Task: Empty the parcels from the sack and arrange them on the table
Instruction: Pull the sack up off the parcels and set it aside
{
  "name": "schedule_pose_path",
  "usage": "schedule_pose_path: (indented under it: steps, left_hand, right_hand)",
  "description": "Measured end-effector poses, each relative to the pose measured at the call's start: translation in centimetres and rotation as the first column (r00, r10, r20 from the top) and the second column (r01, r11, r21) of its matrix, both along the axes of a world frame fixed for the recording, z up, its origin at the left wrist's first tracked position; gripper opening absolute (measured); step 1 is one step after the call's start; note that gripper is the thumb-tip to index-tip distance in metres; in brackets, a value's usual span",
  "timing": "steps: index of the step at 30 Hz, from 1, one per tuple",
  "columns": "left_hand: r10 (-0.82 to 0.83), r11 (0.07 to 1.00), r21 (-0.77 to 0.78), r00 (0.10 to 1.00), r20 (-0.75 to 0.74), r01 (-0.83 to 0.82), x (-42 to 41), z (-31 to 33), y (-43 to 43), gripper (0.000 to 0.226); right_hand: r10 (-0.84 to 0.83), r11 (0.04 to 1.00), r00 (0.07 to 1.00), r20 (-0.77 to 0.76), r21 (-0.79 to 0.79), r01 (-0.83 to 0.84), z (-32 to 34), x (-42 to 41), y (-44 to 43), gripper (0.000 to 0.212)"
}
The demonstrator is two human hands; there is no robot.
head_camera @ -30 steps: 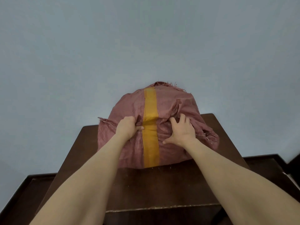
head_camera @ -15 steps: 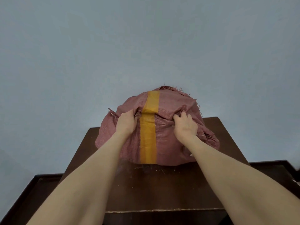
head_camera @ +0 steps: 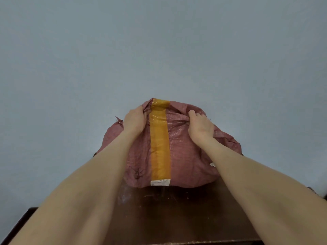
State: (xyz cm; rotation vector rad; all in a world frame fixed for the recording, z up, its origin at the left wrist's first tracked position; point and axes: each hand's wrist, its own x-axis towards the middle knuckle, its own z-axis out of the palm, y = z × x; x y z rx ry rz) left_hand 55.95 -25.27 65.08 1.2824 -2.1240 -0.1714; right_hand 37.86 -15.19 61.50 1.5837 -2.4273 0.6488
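Head view: the pinkish-red woven sack [head_camera: 185,156] sits bulging on the dark wooden table [head_camera: 168,218], with a pale blue wall [head_camera: 159,50] behind. The left hand [head_camera: 134,121] and right hand [head_camera: 200,126] each grip bunched fabric near its top, either side of the orange stripe [head_camera: 160,147] (white label [head_camera: 160,182] at its lower end). The forearms cover much of the tabletop.

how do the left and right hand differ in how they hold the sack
The left hand grips just beside the yellow stripe; the right hand grips well clear of it. The left hand sits slightly higher than the right hand. Both hold bunched fabric near the top of the sack.
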Motion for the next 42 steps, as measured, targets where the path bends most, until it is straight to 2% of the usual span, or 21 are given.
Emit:
schedule_pose_path:
  steps: [4, 8, 15, 16, 18, 21, 25, 28, 30, 32, 36, 38, 42]
  left_hand:
    - [0.085, 0.996, -0.011, 0.996, -0.012, -0.086, 0.0, 1.5, -0.8, 0.038]
    - [0.136, 0.990, -0.020, 0.990, -0.039, -0.137, -0.1, 3.0, -1.5, 0.038]
    - [0.172, 0.975, 0.145, 0.985, -0.027, -0.166, 0.2, 0.0, -2.9, 0.035]
    - [0.161, 0.972, 0.179, 0.986, -0.039, -0.152, 0.3, -0.4, -3.0, 0.040]
    - [0.134, 0.968, 0.218, 0.990, -0.033, -0.123, 0.4, -0.9, -3.1, 0.064]
    - [0.074, 0.983, 0.162, 0.993, 0.088, -0.088, 0.6, -1.6, -3.0, 0.099]
    - [0.027, 1.000, -0.009, 0.963, 0.269, -0.026, 0.9, -2.6, -3.1, 0.107]
    - [-0.032, 0.992, 0.126, 0.906, 0.421, -0.024, 0.7, -2.7, -3.4, 0.104]
    - [-0.056, 0.975, 0.217, 0.881, 0.470, -0.054, 0.6, -2.7, -3.4, 0.099]
    - [-0.046, 0.975, 0.213, 0.884, 0.465, -0.062, 0.4, -2.7, -3.4, 0.086]
    - [0.040, 0.989, 0.114, 0.921, 0.388, -0.091, -0.5, -2.7, -3.3, 0.040]
    - [0.094, 0.987, 0.089, 0.924, 0.370, -0.137, -0.5, -2.9, -3.4, 0.030]
    - [0.159, 0.981, 0.040, 0.909, 0.386, -0.189, -0.4, -2.9, -3.5, 0.028]
  right_hand:
    - [-0.015, 0.997, 1.000, -0.007, -0.074, 0.014, 1.8, 0.1, -0.5, 0.026]
    - [-0.041, 0.988, 0.998, 0.049, -0.146, 0.048, 3.1, 0.2, -2.0, 0.022]
    - [-0.062, 0.996, 0.992, 0.107, -0.060, 0.069, 1.3, -0.8, -4.1, 0.024]
    - [-0.073, 0.995, 0.990, 0.122, -0.054, 0.080, 0.9, -1.0, -4.3, 0.024]
    - [-0.092, 0.994, 0.986, 0.142, -0.043, 0.099, 0.3, -1.4, -4.8, 0.023]
    - [-0.113, 0.993, 0.983, 0.148, -0.024, 0.117, -0.5, -1.6, -5.5, 0.023]
    - [-0.132, 0.991, 0.981, 0.145, 0.004, 0.133, -0.8, -1.7, -6.1, 0.025]
    - [-0.130, 0.992, 0.979, 0.156, 0.014, 0.129, -0.8, -2.0, -6.1, 0.023]
    - [-0.116, 0.993, 0.980, 0.163, 0.025, 0.113, -0.9, -2.1, -5.9, 0.023]
    - [-0.092, 0.996, 0.980, 0.176, 0.035, 0.087, -0.9, -2.2, -5.6, 0.024]
    - [-0.068, 0.997, 0.983, 0.169, 0.048, 0.060, -0.9, -3.2, -4.7, 0.029]
    - [-0.103, 0.994, 0.982, 0.156, 0.043, 0.097, -0.6, -4.0, -3.9, 0.047]
    - [-0.192, 0.974, 0.978, 0.084, 0.142, 0.179, -0.6, -6.3, -1.6, 0.109]
